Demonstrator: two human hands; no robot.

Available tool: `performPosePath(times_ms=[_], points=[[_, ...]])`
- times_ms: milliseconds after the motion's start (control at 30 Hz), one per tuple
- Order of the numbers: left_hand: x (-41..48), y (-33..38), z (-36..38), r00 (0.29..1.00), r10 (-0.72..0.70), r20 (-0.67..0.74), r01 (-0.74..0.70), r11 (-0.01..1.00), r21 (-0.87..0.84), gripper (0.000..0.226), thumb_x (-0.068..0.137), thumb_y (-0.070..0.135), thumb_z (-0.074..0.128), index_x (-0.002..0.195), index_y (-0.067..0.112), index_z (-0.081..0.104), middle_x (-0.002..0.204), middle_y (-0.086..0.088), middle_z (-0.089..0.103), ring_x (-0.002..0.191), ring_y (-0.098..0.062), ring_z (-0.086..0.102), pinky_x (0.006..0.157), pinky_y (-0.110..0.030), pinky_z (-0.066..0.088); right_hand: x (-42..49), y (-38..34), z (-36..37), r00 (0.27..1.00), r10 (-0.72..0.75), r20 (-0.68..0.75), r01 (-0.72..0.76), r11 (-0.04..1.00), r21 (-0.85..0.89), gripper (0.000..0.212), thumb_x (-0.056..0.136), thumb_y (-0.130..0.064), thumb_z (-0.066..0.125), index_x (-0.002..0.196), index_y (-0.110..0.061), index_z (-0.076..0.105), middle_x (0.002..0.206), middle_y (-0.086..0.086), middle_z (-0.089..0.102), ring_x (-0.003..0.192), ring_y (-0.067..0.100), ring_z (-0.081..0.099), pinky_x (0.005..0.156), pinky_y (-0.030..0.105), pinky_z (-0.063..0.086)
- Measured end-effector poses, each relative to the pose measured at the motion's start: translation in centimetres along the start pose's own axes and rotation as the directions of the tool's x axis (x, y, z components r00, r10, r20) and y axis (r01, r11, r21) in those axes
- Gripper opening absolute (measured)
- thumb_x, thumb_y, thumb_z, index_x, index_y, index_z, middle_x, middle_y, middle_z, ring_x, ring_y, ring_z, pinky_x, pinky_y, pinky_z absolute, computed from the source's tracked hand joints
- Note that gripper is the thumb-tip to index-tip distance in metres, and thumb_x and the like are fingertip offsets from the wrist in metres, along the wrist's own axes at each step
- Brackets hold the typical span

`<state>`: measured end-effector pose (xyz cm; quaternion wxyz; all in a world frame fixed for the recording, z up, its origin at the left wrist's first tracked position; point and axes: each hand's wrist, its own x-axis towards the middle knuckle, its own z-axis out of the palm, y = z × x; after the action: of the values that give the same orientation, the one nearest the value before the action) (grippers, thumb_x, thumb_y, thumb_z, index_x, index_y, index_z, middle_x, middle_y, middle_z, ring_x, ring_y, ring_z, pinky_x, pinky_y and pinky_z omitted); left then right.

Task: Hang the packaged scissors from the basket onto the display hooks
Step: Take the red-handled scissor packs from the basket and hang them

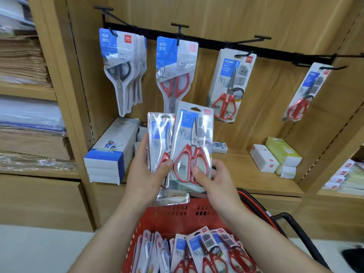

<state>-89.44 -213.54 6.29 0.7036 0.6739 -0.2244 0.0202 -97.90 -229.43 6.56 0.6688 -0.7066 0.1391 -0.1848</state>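
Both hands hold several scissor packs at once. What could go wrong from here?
1. The left hand pinches a fanned stack. The lowest pack sticks out flat underneath and may slip into the basket.
2. The right hand grips the front pack only near its bottom, so threading its hole onto a hook may wobble and knock the hanging pack.

Glossy plastic scissor packs [192, 146], matt wooden shelving [256, 168]
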Motion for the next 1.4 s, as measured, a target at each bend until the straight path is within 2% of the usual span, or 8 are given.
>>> performPosePath(times_ms=[200, 400, 533, 700, 1000, 1200, 1300, 1400], points=[[0.0, 0.2, 0.5, 1.000, -0.022, -0.021, 0.022, 1.000, 0.019, 0.078, 0.091, 0.020, 0.078, 0.151, 0.049, 0.038, 0.139, 0.022, 0.061, 0.124, 0.003, 0.061, 0.099, -0.043, 0.059, 0.3, -0.6, -0.9, 0.998, -0.064, -0.014, 0.065, 0.997, 0.038, 0.032, 0.091, -0.014, 0.075, 0.119, -0.013, 0.059, 0.100, 0.005, 0.080, 0.094, 0.023, 0.077, 0.089, 0.040, 0.059], [0.2, 0.1, 0.5, 0.998, -0.051, -0.028, 0.050, 0.998, -0.023, 0.078, 0.093, 0.025, 0.075, 0.158, 0.039, 0.034, 0.144, 0.013, 0.060, 0.127, -0.004, 0.062, 0.101, -0.038, 0.058, 1.0, -0.1, -2.1, 1.000, -0.003, 0.001, 0.003, 0.989, 0.149, 0.048, 0.072, -0.027, 0.082, 0.113, -0.013, 0.063, 0.098, 0.016, 0.078, 0.091, 0.031, 0.075, 0.098, 0.061, 0.054], [0.2, 0.1, 0.1, 0.997, -0.066, -0.044, 0.064, 0.997, -0.047, 0.075, 0.093, 0.020, 0.073, 0.156, 0.038, 0.036, 0.140, 0.018, 0.061, 0.117, 0.009, 0.062, 0.080, -0.010, 0.056, 1.5, -0.7, -3.4, 0.997, -0.049, -0.052, 0.055, 0.992, 0.116, 0.078, 0.051, -0.056, 0.096, 0.111, -0.018, 0.063, 0.100, 0.009, 0.079, 0.090, 0.026, 0.075, 0.092, 0.050, 0.056], [0.0, 0.5, 0.2, 0.997, -0.077, -0.024, 0.076, 0.996, -0.056, 0.073, 0.094, 0.021, 0.073, 0.153, 0.045, 0.037, 0.134, 0.019, 0.063, 0.109, 0.006, 0.068, 0.074, -0.017, 0.060, 4.9, -4.1, -6.5, 0.952, -0.194, -0.236, 0.205, 0.979, 0.022, 0.025, 0.089, -0.014, 0.076, 0.105, -0.024, 0.060, 0.098, 0.005, 0.079, 0.084, 0.023, 0.077, 0.073, 0.038, 0.058], [-0.1, 0.7, 0.6, 0.996, -0.090, -0.008, 0.090, 0.994, -0.063, 0.066, 0.093, 0.022, 0.075, 0.134, 0.060, 0.040, 0.137, 0.012, 0.063, 0.111, -0.009, 0.072, 0.071, -0.024, 0.063, 9.1, -8.8, -8.8, 0.900, -0.245, -0.361, 0.248, 0.968, -0.040, 0.028, 0.096, -0.022, 0.070, 0.122, -0.022, 0.058, 0.108, 0.000, 0.077, 0.092, 0.017, 0.077, 0.065, 0.030, 0.061], [0.1, 0.9, 0.7, 0.994, -0.106, -0.002, 0.105, 0.993, -0.059, 0.068, 0.093, 0.023, 0.075, 0.139, 0.056, 0.037, 0.136, 0.009, 0.062, 0.108, -0.009, 0.073, 0.069, -0.021, 0.062, 10.2, -8.7, -8.0, 0.906, -0.253, -0.340, 0.219, 0.966, -0.136, 0.009, 0.102, -0.028, 0.063, 0.111, -0.029, 0.066, 0.096, -0.009, 0.076, 0.080, 0.009, 0.077, 0.058, 0.024, 0.060], [0.0, 0.9, 1.0, 0.994, -0.113, 0.010, 0.113, 0.992, -0.058, 0.068, 0.092, 0.023, 0.075, 0.141, 0.051, 0.037, 0.130, 0.010, 0.066, 0.106, -0.009, 0.073, 0.066, -0.016, 0.060, 11.5, -8.1, -7.4, 0.917, -0.208, -0.340, 0.124, 0.960, -0.253, 0.025, 0.105, -0.030, 0.058, 0.129, -0.025, 0.062, 0.115, -0.004, 0.073, 0.098, 0.014, 0.073, 0.077, 0.030, 0.061], [-0.2, 1.2, 1.1, 0.995, -0.098, 0.011, 0.098, 0.994, -0.051, 0.056, 0.091, 0.022, 0.076, 0.122, 0.058, 0.046, 0.114, 0.022, 0.070, 0.105, -0.007, 0.073, 0.067, -0.014, 0.058, 10.7, -6.4, -6.3, 0.930, -0.115, -0.348, -0.051, 0.899, -0.436, 0.062, 0.103, -0.035, 0.058, 0.158, -0.017, 0.035, 0.148, 0.001, 0.052, 0.131, 0.021, 0.053, 0.108, 0.039, 0.044]])
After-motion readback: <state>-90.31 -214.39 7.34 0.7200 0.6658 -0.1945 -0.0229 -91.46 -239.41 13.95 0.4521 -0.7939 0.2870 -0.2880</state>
